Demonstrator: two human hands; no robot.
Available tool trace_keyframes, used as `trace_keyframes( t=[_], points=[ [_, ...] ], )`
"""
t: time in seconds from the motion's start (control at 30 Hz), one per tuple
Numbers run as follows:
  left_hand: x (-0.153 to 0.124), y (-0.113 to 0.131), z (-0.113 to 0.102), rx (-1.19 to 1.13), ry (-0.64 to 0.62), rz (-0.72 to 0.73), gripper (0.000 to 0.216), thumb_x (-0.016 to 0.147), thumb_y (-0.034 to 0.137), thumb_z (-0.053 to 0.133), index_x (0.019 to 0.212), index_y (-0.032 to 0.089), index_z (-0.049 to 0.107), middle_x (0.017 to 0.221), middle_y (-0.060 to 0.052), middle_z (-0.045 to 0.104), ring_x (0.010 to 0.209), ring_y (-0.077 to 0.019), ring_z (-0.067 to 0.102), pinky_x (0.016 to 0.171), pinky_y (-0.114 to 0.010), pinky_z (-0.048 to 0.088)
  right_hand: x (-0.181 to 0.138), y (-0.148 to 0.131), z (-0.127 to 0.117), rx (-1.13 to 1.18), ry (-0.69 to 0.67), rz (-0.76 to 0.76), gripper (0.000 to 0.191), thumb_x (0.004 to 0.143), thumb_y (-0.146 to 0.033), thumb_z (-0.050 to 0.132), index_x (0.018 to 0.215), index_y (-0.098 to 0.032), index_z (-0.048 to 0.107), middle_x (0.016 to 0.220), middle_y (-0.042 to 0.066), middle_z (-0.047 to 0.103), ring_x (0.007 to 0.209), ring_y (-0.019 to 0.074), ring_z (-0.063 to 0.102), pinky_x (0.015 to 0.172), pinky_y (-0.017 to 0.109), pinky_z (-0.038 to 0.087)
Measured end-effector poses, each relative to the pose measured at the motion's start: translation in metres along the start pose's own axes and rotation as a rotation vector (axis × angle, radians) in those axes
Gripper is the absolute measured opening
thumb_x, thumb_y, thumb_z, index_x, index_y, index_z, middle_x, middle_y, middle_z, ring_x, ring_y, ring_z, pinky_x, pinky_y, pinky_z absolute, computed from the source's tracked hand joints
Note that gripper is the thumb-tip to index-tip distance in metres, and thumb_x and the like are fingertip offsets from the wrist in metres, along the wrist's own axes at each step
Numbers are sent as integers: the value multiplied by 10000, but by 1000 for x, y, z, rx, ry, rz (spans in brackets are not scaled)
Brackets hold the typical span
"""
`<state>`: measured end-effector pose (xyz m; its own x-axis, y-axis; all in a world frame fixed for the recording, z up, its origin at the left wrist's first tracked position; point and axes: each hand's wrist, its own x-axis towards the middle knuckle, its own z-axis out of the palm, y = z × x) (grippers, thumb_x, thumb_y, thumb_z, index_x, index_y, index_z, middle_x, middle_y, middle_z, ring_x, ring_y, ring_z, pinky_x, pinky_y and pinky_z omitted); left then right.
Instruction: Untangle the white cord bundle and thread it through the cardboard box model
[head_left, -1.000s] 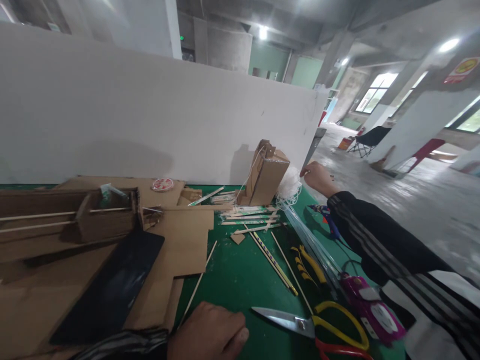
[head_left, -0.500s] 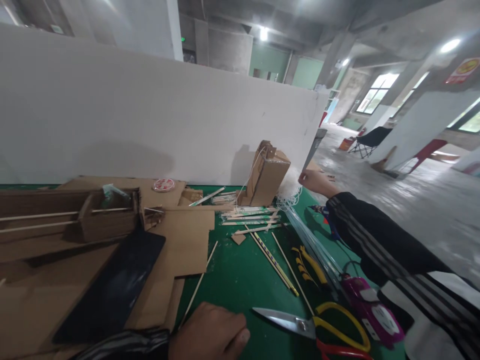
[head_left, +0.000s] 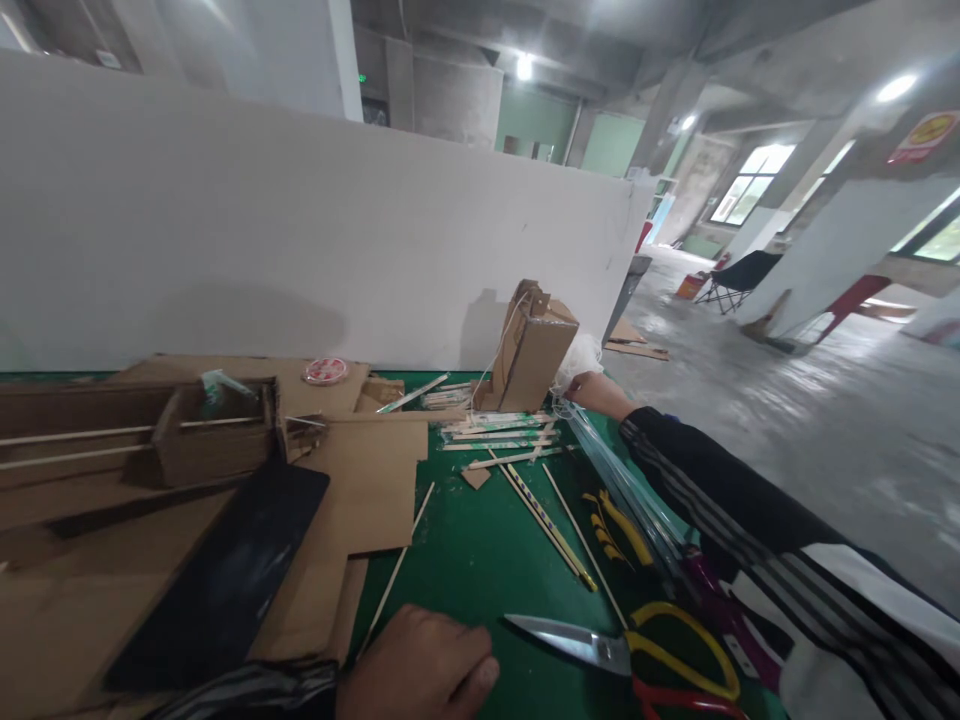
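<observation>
My right hand [head_left: 598,393] reaches to the far right of the green table, its fingers closed at a tangle of white string [head_left: 581,357]. This tangle lies beside an upright cardboard box [head_left: 541,352]. Running from beneath the hand toward me is a bundle of long clear glue sticks [head_left: 626,475]. My left hand [head_left: 424,660] rests as a loose fist at the near edge, back upward, with no object showing in it. Close to its right lie large scissors [head_left: 574,640] with yellow and red handles.
Yellow-handled pliers [head_left: 626,530], a yellow pencil [head_left: 559,535] and several thin wooden sticks [head_left: 502,440] lie mid-table. On the left are cardboard sheets [head_left: 382,480], a long cardboard box [head_left: 214,440] and a black flat panel [head_left: 225,580]. A white partition [head_left: 300,230] stands behind.
My right hand has moved left and down, from the right side of the string tangle to its lower front. My left hand stays in place.
</observation>
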<state>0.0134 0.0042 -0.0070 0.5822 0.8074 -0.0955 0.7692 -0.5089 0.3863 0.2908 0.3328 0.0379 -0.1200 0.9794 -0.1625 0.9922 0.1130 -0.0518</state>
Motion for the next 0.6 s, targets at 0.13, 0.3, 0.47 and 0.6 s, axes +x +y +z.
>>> trace_keyframes(
  t=[0.13,0.3,0.47,0.6],
  points=[
    [1,-2,0,9,-9,-5,274,967,302,438,713,209,487,696,35,662,641,-154,635,533,-278,265,0,-1,-5,61,-70,-6,297,955,-322,576,1201,-155,583,1203,88,600,1015,222,623,857,414,541],
    [0,1,-2,-11,-29,-6,292,977,308,411,713,206,480,693,31,652,638,-152,620,538,-275,276,-4,17,-40,112,-169,5,282,961,-319,569,1192,-159,585,1179,88,610,976,203,634,827,392,554],
    [-1,3,-5,-2,-35,-2,286,984,292,387,732,207,491,711,22,658,656,-162,623,549,-273,283,-15,37,-69,110,-218,-7,272,965,-319,563,1185,-161,587,1167,86,615,955,193,637,811,378,558],
    [0,1,-4,-1,-21,6,297,984,302,391,720,206,490,699,25,660,637,-156,623,534,-268,278,-24,37,-58,58,-288,12,259,966,-318,562,1163,-153,594,1114,77,631,902,177,646,771,354,567]
  ],
)
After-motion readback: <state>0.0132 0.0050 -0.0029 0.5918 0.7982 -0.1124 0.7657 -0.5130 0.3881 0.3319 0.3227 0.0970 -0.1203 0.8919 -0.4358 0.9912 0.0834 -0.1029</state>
